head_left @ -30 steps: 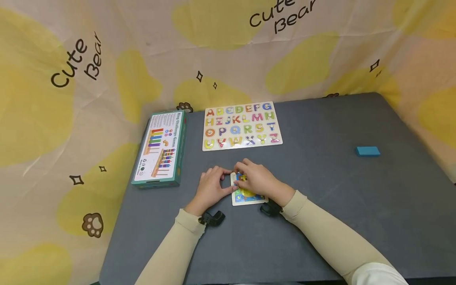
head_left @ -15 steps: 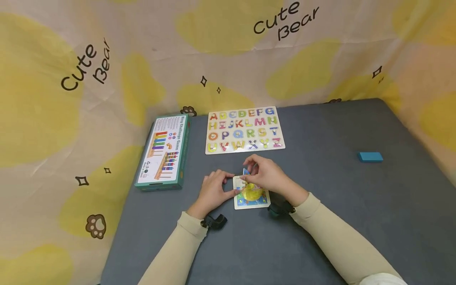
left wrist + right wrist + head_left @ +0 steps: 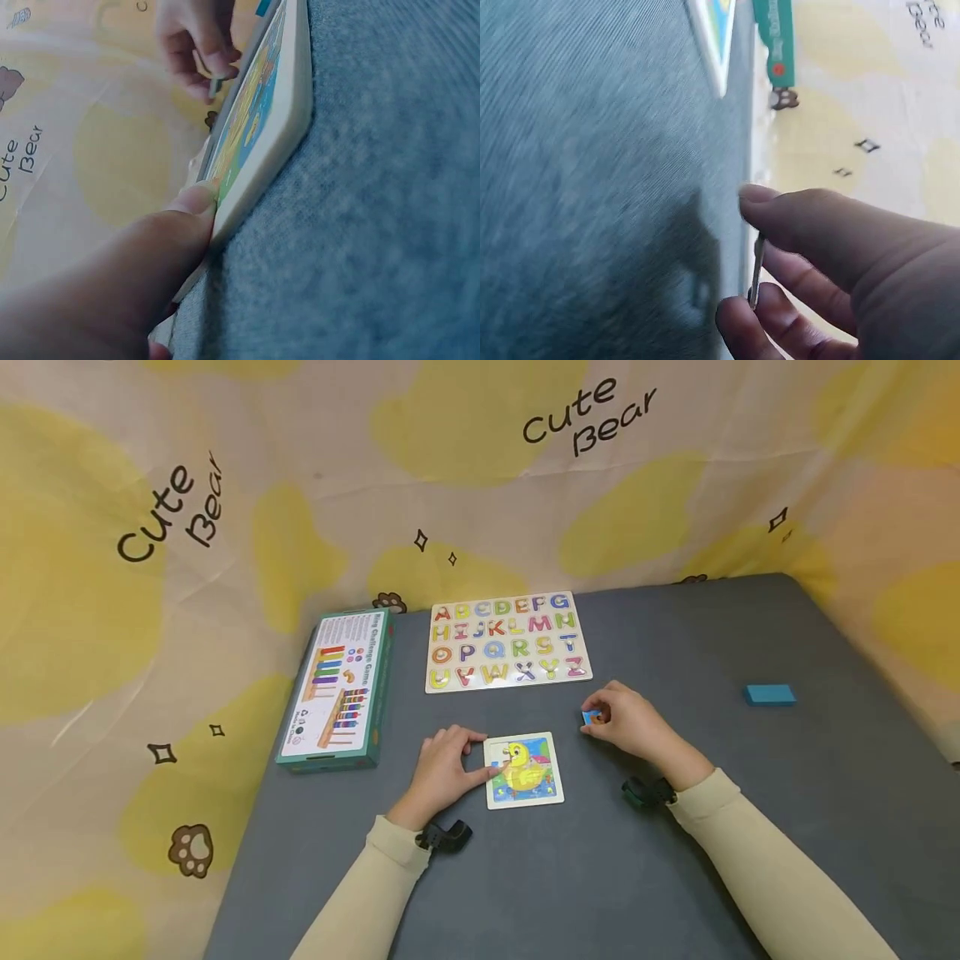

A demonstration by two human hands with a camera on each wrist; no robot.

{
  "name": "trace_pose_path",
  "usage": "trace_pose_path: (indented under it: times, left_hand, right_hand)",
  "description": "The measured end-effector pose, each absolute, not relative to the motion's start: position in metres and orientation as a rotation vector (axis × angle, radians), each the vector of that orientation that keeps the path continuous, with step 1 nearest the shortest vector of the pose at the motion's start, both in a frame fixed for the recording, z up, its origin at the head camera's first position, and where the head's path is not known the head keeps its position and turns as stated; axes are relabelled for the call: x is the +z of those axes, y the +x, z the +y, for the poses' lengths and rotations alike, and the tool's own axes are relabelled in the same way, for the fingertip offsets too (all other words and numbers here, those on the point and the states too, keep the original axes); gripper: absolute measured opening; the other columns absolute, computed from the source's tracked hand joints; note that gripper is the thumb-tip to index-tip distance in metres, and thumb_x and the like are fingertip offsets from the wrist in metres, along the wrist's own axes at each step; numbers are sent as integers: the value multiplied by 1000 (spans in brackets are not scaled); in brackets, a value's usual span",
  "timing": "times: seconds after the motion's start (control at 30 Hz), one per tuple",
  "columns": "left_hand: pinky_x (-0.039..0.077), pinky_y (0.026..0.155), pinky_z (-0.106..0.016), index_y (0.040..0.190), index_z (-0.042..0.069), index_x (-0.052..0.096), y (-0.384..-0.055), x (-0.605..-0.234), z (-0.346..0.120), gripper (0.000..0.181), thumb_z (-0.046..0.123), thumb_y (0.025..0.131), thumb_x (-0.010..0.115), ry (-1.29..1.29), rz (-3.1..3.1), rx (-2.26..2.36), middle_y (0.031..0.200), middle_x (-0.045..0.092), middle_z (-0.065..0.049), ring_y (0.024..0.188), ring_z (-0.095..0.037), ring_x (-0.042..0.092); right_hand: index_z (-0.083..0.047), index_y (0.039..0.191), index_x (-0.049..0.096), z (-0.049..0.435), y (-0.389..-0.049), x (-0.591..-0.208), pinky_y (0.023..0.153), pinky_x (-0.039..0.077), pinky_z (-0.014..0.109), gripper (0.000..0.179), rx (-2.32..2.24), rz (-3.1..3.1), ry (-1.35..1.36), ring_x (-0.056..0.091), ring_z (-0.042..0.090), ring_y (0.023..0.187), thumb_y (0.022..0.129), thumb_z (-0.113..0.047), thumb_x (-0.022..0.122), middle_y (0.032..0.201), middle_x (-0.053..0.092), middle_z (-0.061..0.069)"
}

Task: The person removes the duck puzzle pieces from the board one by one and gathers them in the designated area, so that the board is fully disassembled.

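Note:
A small square jigsaw puzzle with a yellow duck (image 3: 528, 774) lies in its pale frame on the grey table. My left hand (image 3: 442, 777) is at its left side, the straight thumb resting on the frame's edge and the index fingertip by the upper left corner. A pale bare patch shows near the duck's beak. To the right of the puzzle, my right hand (image 3: 637, 727) pinches a thin puzzle piece (image 3: 592, 717), blue with some brown, between thumb and fingers. In the right wrist view that puzzle piece (image 3: 757, 274) appears edge-on, above the table.
Behind the puzzle lies an alphabet board (image 3: 510, 643) with coloured letters. A green and white game box (image 3: 333, 689) stands at the left. Far right is a blue block (image 3: 770, 695). A patterned cloth (image 3: 465, 460) hangs behind the table.
My right hand has lifted a piece out of the duck puzzle and carried it to the right, off the board. The left hand has stayed at the puzzle's left edge.

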State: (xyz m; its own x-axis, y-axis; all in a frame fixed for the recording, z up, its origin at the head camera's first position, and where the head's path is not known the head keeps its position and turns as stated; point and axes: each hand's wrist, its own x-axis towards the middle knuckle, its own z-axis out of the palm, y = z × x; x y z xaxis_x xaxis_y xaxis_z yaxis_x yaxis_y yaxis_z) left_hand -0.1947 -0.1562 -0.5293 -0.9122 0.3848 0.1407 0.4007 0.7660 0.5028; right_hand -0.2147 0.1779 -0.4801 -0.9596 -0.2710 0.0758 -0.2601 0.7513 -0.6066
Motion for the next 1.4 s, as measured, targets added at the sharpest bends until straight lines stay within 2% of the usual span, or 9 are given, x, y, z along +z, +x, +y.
trace_pose_path:
  times: [0.47,0.67,0.73,0.8,0.97,1.17,1.4]
  left_hand:
    - [28,81,-41,127,14,69,-190,-523,-161,56,48,87,86,-626,-2931,-853,90,47,5,84,-18,42]
    - [29,80,-40,127,14,68,-191,-522,-163,56,49,87,85,-648,-2929,-832,90,47,5,83,-17,42]
    - [29,80,-40,128,14,68,-192,-521,-163,56,48,87,86,-652,-2922,-822,90,47,5,83,-17,42]
    - [29,79,-40,127,14,68,-192,-522,-164,56,48,87,86,-651,-2911,-806,90,48,5,82,-16,42]
    - [30,77,-39,126,15,69,-189,-526,-161,54,48,87,86,-656,-2909,-801,89,48,6,81,-15,41]
    - [30,78,-38,125,16,69,-188,-530,-154,53,50,87,85,-687,-2898,-815,89,47,8,81,-13,41]
    - [29,77,-38,128,16,69,-189,-528,-155,54,48,87,85,-671,-2912,-788,89,47,9,80,-13,40]
  right_hand:
    - [-7,107,77,181,-228,-504,77,41,41,26,-968,2935,-501,49,25,87,88,-22,88,96,58,7]
    - [-7,117,75,164,-221,-482,83,41,45,27,-1220,2932,-569,49,30,102,91,-11,84,111,58,10]
    - [-7,117,75,147,-215,-466,81,44,42,24,-1313,2861,-651,52,26,97,94,-7,79,106,59,6]
    - [-6,116,76,128,-209,-457,73,46,36,20,-1314,2765,-772,55,20,86,97,-6,76,95,59,1]
    - [-9,117,78,94,-199,-473,60,42,25,18,-1089,2638,-985,47,7,65,102,-14,70,79,51,-8]
    - [-14,117,80,91,-194,-500,61,42,25,18,-1002,2655,-955,44,5,64,102,-14,71,78,49,-10]
    - [-15,119,81,87,-193,-503,59,41,24,21,-966,2704,-1002,43,5,62,99,-14,74,78,49,-10]
